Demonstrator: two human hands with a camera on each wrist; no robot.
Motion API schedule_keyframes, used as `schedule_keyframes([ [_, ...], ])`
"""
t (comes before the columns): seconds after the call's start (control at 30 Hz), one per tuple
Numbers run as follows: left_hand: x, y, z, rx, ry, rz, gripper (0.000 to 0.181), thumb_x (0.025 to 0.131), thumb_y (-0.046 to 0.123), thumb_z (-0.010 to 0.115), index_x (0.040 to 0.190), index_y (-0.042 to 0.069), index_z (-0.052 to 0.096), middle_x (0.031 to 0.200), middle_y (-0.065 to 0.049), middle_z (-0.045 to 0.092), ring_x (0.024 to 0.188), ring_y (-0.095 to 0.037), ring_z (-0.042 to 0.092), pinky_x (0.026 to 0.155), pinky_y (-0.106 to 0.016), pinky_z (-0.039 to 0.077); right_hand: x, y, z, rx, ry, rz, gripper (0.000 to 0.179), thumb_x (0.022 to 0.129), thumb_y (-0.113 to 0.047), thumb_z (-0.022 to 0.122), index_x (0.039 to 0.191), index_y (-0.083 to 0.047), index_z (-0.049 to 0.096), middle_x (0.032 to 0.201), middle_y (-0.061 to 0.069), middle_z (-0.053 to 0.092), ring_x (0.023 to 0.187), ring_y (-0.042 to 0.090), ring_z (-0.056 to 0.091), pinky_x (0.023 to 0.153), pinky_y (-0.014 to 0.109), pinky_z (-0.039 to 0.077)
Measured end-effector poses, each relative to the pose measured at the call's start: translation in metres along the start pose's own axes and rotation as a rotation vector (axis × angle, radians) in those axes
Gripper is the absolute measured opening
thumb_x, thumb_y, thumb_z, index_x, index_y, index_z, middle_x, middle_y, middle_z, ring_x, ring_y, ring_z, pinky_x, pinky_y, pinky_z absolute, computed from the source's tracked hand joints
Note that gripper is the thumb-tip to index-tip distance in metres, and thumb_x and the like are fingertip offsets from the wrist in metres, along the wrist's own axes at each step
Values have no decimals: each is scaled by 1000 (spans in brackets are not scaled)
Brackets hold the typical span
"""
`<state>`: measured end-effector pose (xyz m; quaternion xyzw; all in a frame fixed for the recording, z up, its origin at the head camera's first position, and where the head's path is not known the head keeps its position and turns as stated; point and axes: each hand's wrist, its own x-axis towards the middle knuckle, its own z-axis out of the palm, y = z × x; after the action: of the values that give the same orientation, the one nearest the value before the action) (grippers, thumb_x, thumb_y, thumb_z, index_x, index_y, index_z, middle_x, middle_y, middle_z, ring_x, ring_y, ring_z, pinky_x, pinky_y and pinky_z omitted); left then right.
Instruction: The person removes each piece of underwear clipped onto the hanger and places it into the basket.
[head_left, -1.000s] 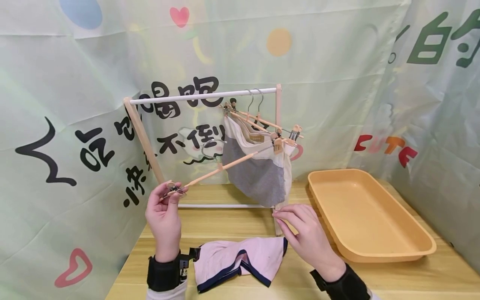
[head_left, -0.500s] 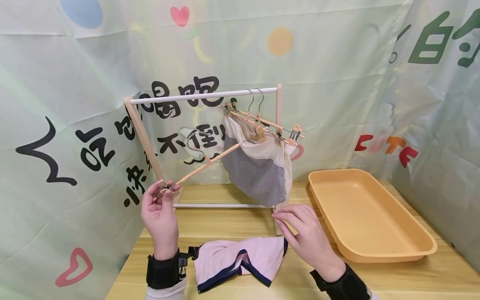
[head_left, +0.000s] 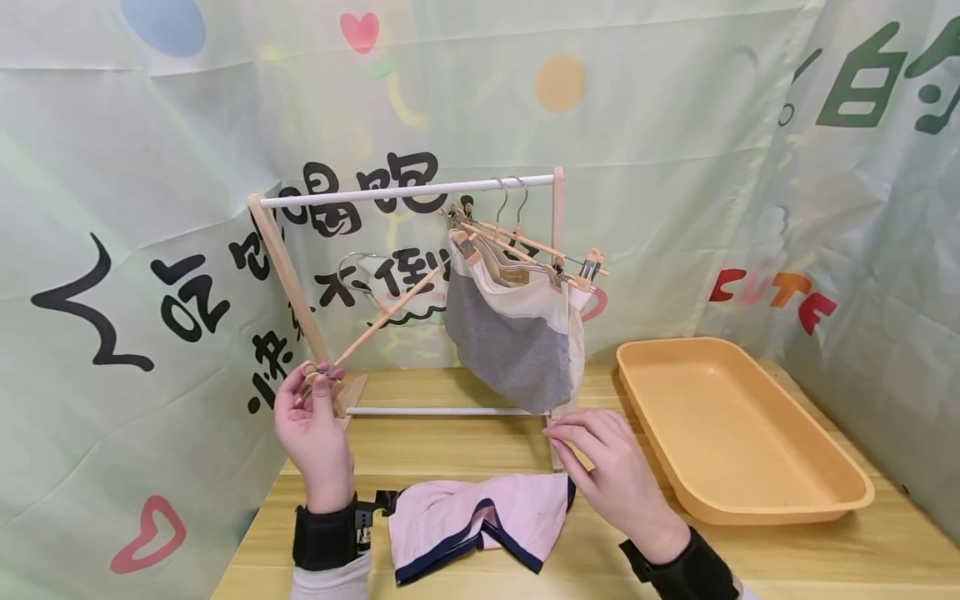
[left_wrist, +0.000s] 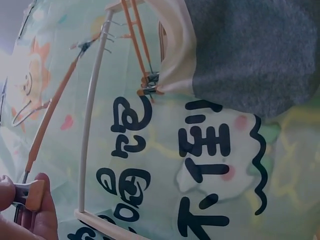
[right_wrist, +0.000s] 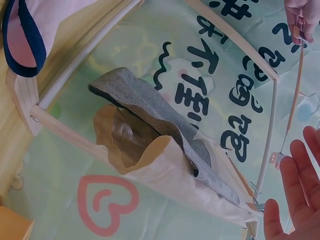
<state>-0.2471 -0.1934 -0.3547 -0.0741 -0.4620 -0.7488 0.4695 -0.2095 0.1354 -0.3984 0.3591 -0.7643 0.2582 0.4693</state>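
Observation:
My left hand (head_left: 315, 437) pinches the clip at the lower end of a wooden clip hanger (head_left: 387, 311), seen also in the left wrist view as a slanting hanger (left_wrist: 47, 120). The hanger's other clip (head_left: 465, 243) overlaps grey-and-cream shorts (head_left: 513, 354) in the head view. Those shorts hang by clips from the rack (head_left: 405, 193). My right hand (head_left: 611, 475) holds nothing, its fingers loosely bent beside the rack's right foot. Pink shorts with navy edging (head_left: 435, 512) lie flat on the table between my hands.
An orange-yellow tray (head_left: 742, 433) stands at the right on the wooden table (head_left: 442, 446). Two hanger hooks (head_left: 517, 187) sit at the right end of the rack's white top bar. A printed cloth backdrop (head_left: 660, 250) surrounds the table on the back and sides.
My left hand has shifted slightly left, and the hanger has turned more steeply, its far clip sweeping left across the hanging shorts. The right hand and the pink shorts have stayed put.

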Motion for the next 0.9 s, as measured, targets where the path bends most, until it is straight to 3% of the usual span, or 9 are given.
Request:
schedule_keyframes([
  [0.37, 4, -5, -1, -35, 80, 29, 28, 87, 4, 62, 110, -11, 56, 99, -23, 64, 85, -31, 64, 81, -28, 56, 0, 0, 1, -1, -12, 9, 16, 83, -11, 68, 99, -13, 72, 95, 2, 67, 92, 23, 59, 87, 39, 41],
  [0.5, 6, -5, -3, -48, 94, 43, 30, 86, 2, 63, 110, -14, 55, 96, -19, 65, 84, -29, 64, 81, -27, 56, 0, 0, 1, -3, -15, 9, 16, 83, -11, 68, 99, -13, 72, 95, 2, 67, 92, 22, 59, 87, 39, 41],
  [0.77, 7, -7, -6, 67, 130, 89, 33, 86, 4, 64, 110, -16, 55, 97, -23, 64, 84, -26, 65, 80, -23, 56, -1, 1, 2, -9, -27, 9, 14, 85, -12, 67, 98, -13, 72, 96, 2, 67, 93, 22, 59, 87, 41, 41],
  [0.9, 8, -11, -6, 118, 139, 111, 29, 85, 5, 65, 108, -12, 59, 98, -28, 63, 84, -27, 65, 79, -23, 56, -1, 1, 3, -8, -27, 8, 14, 85, -12, 66, 98, -13, 72, 96, 1, 67, 93, 22, 59, 86, 41, 42],
])
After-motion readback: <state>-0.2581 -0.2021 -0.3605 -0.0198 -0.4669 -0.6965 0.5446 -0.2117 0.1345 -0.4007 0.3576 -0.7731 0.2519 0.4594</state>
